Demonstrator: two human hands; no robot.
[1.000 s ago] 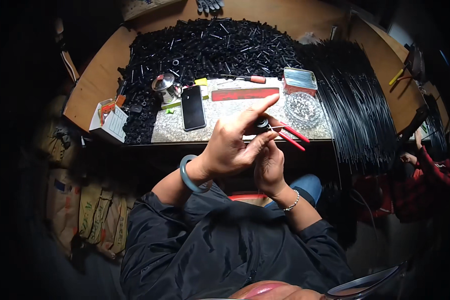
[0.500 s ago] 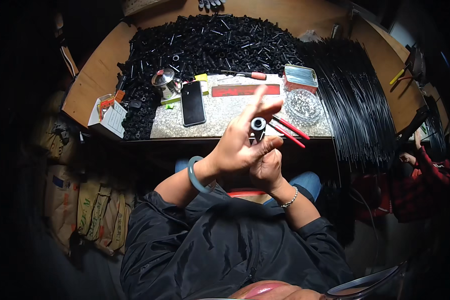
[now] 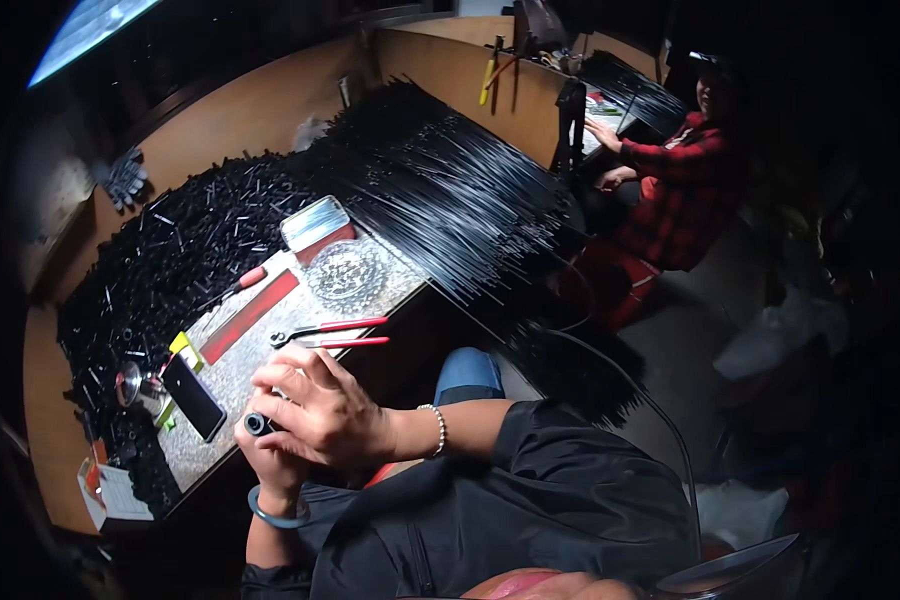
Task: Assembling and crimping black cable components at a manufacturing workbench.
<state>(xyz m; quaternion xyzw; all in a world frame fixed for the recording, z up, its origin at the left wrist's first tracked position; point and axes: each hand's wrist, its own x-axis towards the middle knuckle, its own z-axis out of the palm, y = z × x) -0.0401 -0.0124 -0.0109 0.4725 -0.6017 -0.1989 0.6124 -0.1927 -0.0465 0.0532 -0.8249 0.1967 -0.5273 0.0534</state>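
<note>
A short black tube-like part (image 3: 258, 424) with a round hole in its end pokes out between my two hands at the table's front edge. My left hand (image 3: 268, 466), below a grey-green bangle, is closed around it from underneath, its fingers partly hidden. Over the top lies my right hand (image 3: 320, 405), fingers curled and thumb against the part; a beaded bracelet circles that wrist. Just beyond the hands rest red-handled pliers (image 3: 342, 327), touched by neither. A black phone (image 3: 193, 398) lies to their left.
Behind are a heap of short black tubes (image 3: 180, 240) and a bundle of long black rods (image 3: 440, 180). A clear glass dish (image 3: 346, 276), a tin (image 3: 316, 224), a red bar (image 3: 250, 316) and a screwdriver (image 3: 253, 277) lie nearby. A person in red plaid (image 3: 680, 190) sits at right.
My view has swung to the right, bringing the seated person into fuller sight. My right hand has come over the front of the tube part, and my left fingers, stretched before, are now closed.
</note>
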